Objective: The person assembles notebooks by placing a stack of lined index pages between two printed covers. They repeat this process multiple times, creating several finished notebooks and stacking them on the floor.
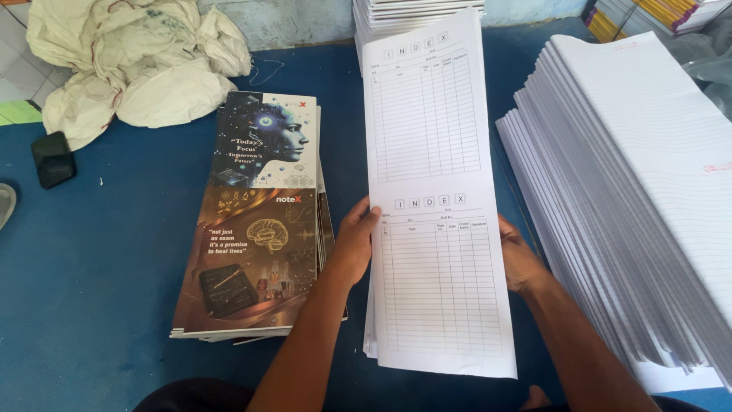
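A tall white printed sheet with two ruled tables (431, 191) lies on top of a thin stack of paper in front of me on the blue surface (99, 267). My left hand (354, 240) grips the left edge of this stack at mid-height, thumb on top. My right hand (518, 259) holds the right edge, mostly tucked beside and under the paper. To the left lies a pile of dark illustrated notebook covers (255, 229), close to my left forearm.
A big fanned stack of ruled white sheets (633, 191) fills the right side. More white paper stacks (415, 11) stand at the back. Crumpled cream sacks (137, 69) and a small black object (53, 159) lie at the far left.
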